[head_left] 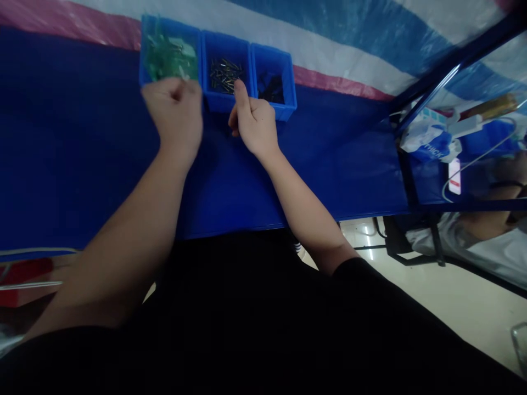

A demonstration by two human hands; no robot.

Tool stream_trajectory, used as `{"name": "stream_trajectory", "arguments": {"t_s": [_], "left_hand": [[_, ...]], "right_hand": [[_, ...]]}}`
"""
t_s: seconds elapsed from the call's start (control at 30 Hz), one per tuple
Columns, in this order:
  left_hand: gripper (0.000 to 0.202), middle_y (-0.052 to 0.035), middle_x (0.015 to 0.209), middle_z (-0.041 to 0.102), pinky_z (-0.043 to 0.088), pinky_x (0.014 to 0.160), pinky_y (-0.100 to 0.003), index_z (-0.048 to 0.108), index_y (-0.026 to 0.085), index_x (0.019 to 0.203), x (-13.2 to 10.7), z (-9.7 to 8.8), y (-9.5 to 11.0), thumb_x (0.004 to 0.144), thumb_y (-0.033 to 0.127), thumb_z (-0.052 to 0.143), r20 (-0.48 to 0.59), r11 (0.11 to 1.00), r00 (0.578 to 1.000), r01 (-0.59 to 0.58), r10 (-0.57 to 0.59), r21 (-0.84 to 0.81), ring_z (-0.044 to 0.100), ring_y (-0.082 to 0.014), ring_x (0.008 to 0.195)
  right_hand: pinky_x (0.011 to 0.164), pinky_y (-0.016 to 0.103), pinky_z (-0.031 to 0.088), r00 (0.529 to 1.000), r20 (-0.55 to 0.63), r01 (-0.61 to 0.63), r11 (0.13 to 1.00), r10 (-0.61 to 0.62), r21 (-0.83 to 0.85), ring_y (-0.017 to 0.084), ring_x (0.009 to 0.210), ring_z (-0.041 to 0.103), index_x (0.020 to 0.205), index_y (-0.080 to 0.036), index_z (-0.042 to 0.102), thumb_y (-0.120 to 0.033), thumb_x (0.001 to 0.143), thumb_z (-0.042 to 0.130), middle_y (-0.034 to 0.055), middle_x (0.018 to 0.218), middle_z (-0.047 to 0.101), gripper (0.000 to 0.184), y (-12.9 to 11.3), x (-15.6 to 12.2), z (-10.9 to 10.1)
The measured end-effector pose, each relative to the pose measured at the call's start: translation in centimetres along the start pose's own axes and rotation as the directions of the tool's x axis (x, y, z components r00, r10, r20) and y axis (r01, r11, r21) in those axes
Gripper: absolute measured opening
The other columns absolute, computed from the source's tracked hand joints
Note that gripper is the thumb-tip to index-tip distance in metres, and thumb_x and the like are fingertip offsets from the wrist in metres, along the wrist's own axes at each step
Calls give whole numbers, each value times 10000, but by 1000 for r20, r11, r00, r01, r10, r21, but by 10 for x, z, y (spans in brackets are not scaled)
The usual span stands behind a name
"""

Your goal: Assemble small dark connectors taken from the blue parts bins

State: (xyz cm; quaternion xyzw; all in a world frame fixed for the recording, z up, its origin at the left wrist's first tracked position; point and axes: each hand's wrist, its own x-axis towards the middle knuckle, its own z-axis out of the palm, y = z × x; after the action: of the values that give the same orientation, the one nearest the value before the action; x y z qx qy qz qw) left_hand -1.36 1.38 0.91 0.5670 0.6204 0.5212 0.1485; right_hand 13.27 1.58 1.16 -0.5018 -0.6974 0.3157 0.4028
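Note:
Three blue bins stand side by side on the blue table. Over the front edge of the left bin [142, 55], which contains green plastic pieces [164, 52], is my left hand [177, 112], closed and slightly blurred. Anything inside its fingers is hidden. My right hand [255, 123] is in front of the middle bin [224, 102] and the right bin [284, 112], fingers curled and thumb pointing up. I cannot make out what its fingers hold, if anything. Small metal screws [225, 75] lie in the middle bin, and dark small parts [272, 88] in the right one.
A striped plastic sheet [329, 49] hangs behind the bins. At the right, a dark metal frame [405, 159] borders the table [337, 170]. Beyond it are a plastic bag [430, 140], a phone [454, 175] and part of another person [486, 241].

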Motion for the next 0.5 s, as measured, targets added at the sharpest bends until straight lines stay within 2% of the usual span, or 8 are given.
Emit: {"name": "stream_trajectory", "arguments": {"t_s": [0.03, 0.1, 0.17, 0.23, 0.27, 0.33, 0.43, 0.5], "left_hand": [[429, 28, 586, 174, 206, 563, -281, 246, 181, 576, -6, 0, 2, 902, 221, 522, 64, 1000, 998, -11, 9, 25, 194, -42, 569], [409, 25, 556, 328, 263, 600, -292, 378, 168, 568, -19, 2, 7, 910, 314, 548, 293, 994, 953, -91, 70, 58, 309, -58, 564], [388, 0, 554, 446, 322, 615, -299, 445, 183, 582, -30, 3, 11, 913, 371, 516, 474, 986, 875, -151, 102, 65, 440, -104, 588], [357, -19, 570, 527, 370, 625, -305, 501, 190, 596, -36, 6, 13, 875, 409, 552, 587, 978, 797, -203, 139, 45, 518, -139, 610], [340, -25, 576, 550, 393, 633, -308, 525, 192, 606, -37, 7, 12, 860, 414, 567, 607, 975, 780, -219, 151, 39, 542, -152, 616], [307, -32, 582, 576, 432, 653, -313, 562, 191, 628, -37, 8, 11, 843, 409, 580, 610, 971, 775, -236, 166, 35, 581, -169, 632], [290, -40, 589, 594, 468, 689, -318, 578, 191, 646, -34, 8, 10, 845, 402, 575, 587, 969, 794, -241, 162, 58, 628, -193, 684], [297, -50, 622, 615, 481, 728, -330, 582, 195, 664, -30, 4, 11, 860, 418, 556, 545, 968, 828, -225, 129, 113, 651, -208, 740]], "right_hand": [[785, 294, 513, 999, -49, 4, 1000, -4, 1, 121, 665, 630, 556, -223, 543, -747, 989, 152, 15, 575, 594, 784, 1, 0, 0], [746, 308, 501, 990, -141, 20, 1000, -18, 14, 126, 670, 624, 582, -222, 529, -741, 992, 172, 11, 609, 605, 752, 1, 1, 0], [704, 309, 490, 981, -189, 45, 998, -37, 40, 126, 654, 607, 625, -224, 519, -735, 995, 202, 6, 625, 598, 706, 2, 2, -1], [670, 294, 485, 979, -197, 66, 996, -52, 65, 116, 617, 581, 691, -232, 511, -720, 1002, 231, -10, 609, 564, 643, 4, 3, -1], [660, 283, 486, 980, -192, 72, 994, -57, 76, 111, 602, 572, 741, -236, 515, -707, 1008, 241, -20, 607, 551, 607, 5, 3, 0], [662, 267, 498, 983, -172, 84, 993, -68, 89, 104, 596, 571, 874, -245, 529, -668, 1026, 249, -36, 634, 550, 530, 8, 3, 0], [708, 266, 532, 987, -131, 112, 989, -98, 99, 104, 638, 607, 1063, -258, 534, -587, 1049, 266, -36, 713, 586, 424, 13, 4, 0], [752, 275, 556, 988, -108, 118, 989, -108, 86, 113, 699, 646, 1077, -255, 549, -563, 1044, 300, -22, 770, 610, 397, 16, 6, 0]]}}
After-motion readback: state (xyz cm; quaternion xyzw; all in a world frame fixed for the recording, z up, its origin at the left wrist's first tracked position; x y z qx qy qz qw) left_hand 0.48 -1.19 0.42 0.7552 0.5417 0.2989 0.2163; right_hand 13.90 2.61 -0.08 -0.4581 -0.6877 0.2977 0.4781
